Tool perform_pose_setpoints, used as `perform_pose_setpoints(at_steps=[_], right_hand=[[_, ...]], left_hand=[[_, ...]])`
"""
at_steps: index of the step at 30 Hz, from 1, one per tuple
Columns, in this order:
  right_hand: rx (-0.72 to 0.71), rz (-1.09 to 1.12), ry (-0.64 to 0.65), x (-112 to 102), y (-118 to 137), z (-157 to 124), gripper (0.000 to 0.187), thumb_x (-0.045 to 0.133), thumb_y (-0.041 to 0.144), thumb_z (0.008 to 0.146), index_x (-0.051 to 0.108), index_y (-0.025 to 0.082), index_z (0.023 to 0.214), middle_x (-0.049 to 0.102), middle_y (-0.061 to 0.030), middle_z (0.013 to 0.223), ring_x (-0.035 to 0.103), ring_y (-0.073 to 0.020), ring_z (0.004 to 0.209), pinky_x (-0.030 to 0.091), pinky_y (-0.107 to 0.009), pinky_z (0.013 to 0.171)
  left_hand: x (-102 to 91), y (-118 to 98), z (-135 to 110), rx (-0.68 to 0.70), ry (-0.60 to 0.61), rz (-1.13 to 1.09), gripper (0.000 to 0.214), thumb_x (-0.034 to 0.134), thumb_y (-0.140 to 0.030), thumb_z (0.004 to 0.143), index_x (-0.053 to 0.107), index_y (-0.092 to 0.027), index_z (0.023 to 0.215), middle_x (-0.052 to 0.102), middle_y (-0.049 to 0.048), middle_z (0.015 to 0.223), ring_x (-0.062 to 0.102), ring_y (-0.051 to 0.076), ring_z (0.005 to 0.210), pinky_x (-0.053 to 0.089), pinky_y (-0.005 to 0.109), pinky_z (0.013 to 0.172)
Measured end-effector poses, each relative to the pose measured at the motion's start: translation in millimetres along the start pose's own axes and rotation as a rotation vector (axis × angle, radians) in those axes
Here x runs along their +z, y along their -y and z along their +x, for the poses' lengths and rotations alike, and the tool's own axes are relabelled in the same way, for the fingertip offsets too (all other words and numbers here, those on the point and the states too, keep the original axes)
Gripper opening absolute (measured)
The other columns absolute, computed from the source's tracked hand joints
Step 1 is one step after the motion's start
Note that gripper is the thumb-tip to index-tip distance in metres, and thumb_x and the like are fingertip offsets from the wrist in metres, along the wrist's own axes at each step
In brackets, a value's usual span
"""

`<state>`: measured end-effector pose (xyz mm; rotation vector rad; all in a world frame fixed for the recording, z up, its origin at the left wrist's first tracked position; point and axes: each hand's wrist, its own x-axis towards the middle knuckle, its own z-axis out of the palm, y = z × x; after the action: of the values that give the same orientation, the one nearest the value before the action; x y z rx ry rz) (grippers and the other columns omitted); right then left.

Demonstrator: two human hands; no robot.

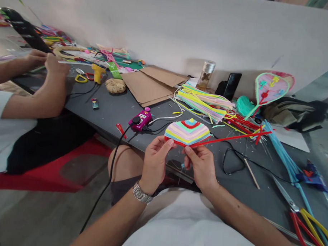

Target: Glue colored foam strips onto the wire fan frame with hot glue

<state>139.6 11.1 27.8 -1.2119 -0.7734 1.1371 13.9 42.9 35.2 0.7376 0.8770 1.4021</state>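
Note:
Between my two hands is a fan-shaped piece of striped pipe cleaners (187, 132), with bands of yellow, blue, red, green, pink and lilac. A red pipe cleaner (230, 138) runs along its lower edge and sticks out far to the right. My left hand (157, 160) pinches the lower left corner between thumb and fingers. Near the bottom point, my right hand (201, 163) pinches the red strand against the edge. Both hands are above the table's front edge, close to my lap. The fingertips behind the piece are partly hidden.
A purple power socket (140, 120) with cords lies ahead. Pipe cleaner bundles (203, 103), cardboard (151, 83) and a bottle (206, 75) are farther back. Scissors (292, 204) and a blue glue gun (312, 176) lie right. At left, another person's arms (38, 93) work near a yellow glue gun (97, 74).

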Motion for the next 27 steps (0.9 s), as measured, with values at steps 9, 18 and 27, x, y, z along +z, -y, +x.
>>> perform_pose_setpoints(at_steps=[9, 18, 27], right_hand=[[0.122, 0.032, 0.037, 0, 2, 0, 0.039, 0.08, 0.052, 0.072, 0.063, 0.018, 0.07, 0.058, 0.0037, 0.044, 0.049, -0.0096, 0.038, 0.042, -0.021, 0.039], [-0.68, -0.787, 0.002, -31, 27, -10, 0.013, 0.064, 0.029, 0.095, 0.076, 0.023, 0.095, 0.078, -0.0056, 0.088, 0.071, -0.0193, 0.078, 0.054, -0.035, 0.075], [-1.295, -1.381, 0.262, -38, 28, 22, 0.023, 0.053, 0.014, 0.1, 0.069, 0.023, 0.086, 0.074, 0.0004, 0.089, 0.062, -0.0163, 0.098, 0.03, -0.043, 0.114]], left_hand=[[3.5, 9, -4, -0.15, 0.112, 0.138, 0.032, 0.093, -0.04, 0.065, 0.077, -0.014, 0.073, 0.074, 0.0048, 0.071, 0.065, 0.014, 0.066, 0.055, 0.027, 0.069], [-3.2, 7, -1, -0.229, 0.039, 0.027, 0.04, 0.097, -0.041, 0.06, 0.073, -0.014, 0.076, 0.075, 0.0033, 0.075, 0.073, 0.018, 0.069, 0.062, 0.033, 0.074], [-8.1, 11, -1, -0.254, 0.082, 0.018, 0.035, 0.096, -0.035, 0.061, 0.072, -0.012, 0.072, 0.074, 0.0037, 0.072, 0.071, 0.014, 0.067, 0.06, 0.027, 0.069]])
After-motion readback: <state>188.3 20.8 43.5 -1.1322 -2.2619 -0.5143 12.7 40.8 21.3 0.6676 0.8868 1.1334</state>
